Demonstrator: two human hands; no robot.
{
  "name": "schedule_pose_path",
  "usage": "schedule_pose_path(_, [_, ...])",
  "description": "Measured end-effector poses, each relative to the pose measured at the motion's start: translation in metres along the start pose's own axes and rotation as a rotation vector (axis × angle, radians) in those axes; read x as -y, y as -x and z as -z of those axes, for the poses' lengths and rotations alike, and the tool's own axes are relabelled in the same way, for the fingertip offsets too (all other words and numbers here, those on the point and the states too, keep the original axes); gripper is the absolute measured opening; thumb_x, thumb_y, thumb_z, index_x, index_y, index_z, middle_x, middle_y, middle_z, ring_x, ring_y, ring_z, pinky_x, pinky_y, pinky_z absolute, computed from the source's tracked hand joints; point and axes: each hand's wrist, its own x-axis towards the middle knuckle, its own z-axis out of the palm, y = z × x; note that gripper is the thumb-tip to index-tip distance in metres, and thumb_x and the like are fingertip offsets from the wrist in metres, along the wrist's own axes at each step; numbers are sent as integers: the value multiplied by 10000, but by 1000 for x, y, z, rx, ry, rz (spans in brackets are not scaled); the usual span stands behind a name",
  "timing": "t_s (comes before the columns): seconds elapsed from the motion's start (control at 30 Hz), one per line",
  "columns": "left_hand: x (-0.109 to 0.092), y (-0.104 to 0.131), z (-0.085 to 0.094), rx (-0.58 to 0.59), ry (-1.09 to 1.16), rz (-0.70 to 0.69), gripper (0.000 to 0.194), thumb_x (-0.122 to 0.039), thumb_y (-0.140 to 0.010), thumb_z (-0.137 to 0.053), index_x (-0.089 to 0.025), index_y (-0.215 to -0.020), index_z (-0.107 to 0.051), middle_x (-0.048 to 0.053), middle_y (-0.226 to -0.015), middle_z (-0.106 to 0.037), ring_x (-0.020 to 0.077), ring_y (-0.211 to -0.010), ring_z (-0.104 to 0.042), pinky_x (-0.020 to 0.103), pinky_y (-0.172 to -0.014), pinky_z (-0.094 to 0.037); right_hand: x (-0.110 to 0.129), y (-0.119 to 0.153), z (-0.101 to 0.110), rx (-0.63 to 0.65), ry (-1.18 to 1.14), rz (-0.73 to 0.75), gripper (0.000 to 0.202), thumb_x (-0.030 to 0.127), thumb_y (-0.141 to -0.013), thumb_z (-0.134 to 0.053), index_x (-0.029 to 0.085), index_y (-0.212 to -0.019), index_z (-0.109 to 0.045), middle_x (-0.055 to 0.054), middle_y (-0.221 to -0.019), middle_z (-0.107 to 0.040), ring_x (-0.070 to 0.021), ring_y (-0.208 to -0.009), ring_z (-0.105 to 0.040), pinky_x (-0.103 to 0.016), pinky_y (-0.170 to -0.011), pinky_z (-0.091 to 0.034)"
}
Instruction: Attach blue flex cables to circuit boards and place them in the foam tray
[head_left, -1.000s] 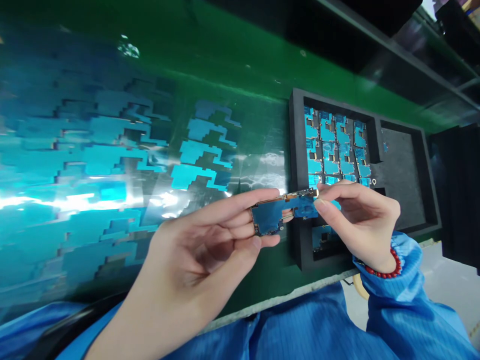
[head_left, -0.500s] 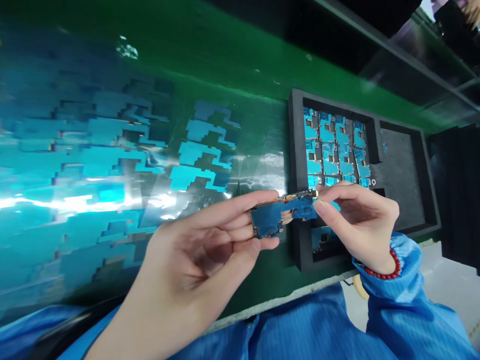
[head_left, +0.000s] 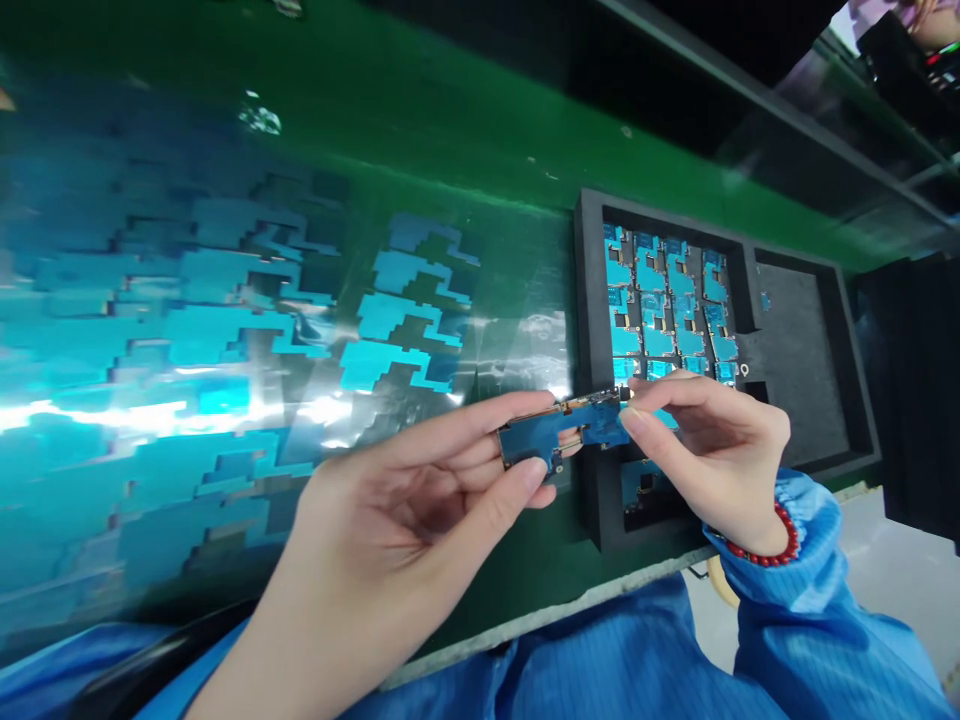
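A blue circuit board (head_left: 529,440) with an irregular outline is held up between both hands, in front of the tray's left wall. My left hand (head_left: 420,510) grips its wide left part, with the thumb on the face and fingers behind. My right hand (head_left: 712,450) pinches the narrow right end between thumb and forefinger. The fingertips hide that end. Beneath and behind my right hand lies a black foam tray (head_left: 590,300), its left compartment holding rows of similar boards (head_left: 660,310). My right hand covers some of these.
Many shiny blue board-shaped pieces (head_left: 225,330) lie in overlapping rows on the green table mat (head_left: 480,130) at left. The tray's right compartment shows bare grey foam (head_left: 795,370). A black box-like object (head_left: 911,390) stands at far right. A dark shelf rail (head_left: 720,80) crosses the back.
My left thumb has moved right and up onto the board's face, closing its grip. The board tilts slightly more. My right hand keeps its pinch, shifted slightly left.
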Motion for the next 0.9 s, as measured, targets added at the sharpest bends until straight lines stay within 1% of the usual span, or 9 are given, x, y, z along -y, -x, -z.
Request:
schedule_pose_path(0.17, [2,1,1,-5,-24,-11,286,-307,-744,-758,-459,-986,-741,-103,-685,-756,157,-539,-721,135,-528,-588,0,1,0,10,-15,3,136,58,-782,-707,193,-796,-691,29,-739,-696,-100,-693,-637,-231,-686,-546])
schedule_pose_path(0.33, [2,-1,0,-45,-65,-23,256,-331,-738,-763,-483,-944,-744,-117,-598,-728,159,-514,-713,121,-483,-570,-2,3,-2,30,-42,-18,119,78,-802,-694,193,-822,-671,21,-736,-683,-115,-711,-638,-272,-743,-554])
schedule_pose_path(0.5, [4,0,-1,-64,-106,-49,235,-353,-733,-762,-484,-928,-745,-122,-596,-726,164,-478,-699,141,-495,-583,-4,3,-4,34,-5,16,117,84,-822,-668,197,-835,-641,25,-700,-646,-111,-686,-615,-271,-721,-549])
schedule_pose_path(0.67, [5,2,0,-104,-180,-44,240,-387,-718,-764,-467,-944,-745,-110,-601,-732,160,-480,-700,104,-465,-550,-6,2,-4,45,-9,38,105,92,-832,-659,191,-831,-625,30,-686,-630,-100,-668,-599,-257,-706,-544])
schedule_pose_path(0.73, [5,3,-1,-115,-179,-52,237,-396,-712,-767,-468,-936,-747,-111,-600,-732,149,-474,-696,88,-482,-540,-6,2,-4,42,-5,52,101,93,-832,-658,187,-828,-621,30,-697,-634,-94,-666,-597,-252,-708,-543])
schedule_pose_path(0.8, [5,3,-1,-116,-178,-53,229,-399,-709,-767,-469,-926,-749,-113,-602,-733,147,-480,-698,82,-495,-534,-7,2,-4,33,10,74,96,98,-832,-659,185,-822,-619,32,-702,-637,-90,-659,-595,-247,-704,-542])
schedule_pose_path(0.9, [6,3,1,-107,-188,-55,233,-388,-703,-767,-458,-925,-752,-110,-561,-713,156,-486,-702,81,-468,-525,-6,1,-5,28,56,98,79,119,-836,-660,183,-809,-620,31,-696,-640,-91,-648,-597,-248,-693,-544])
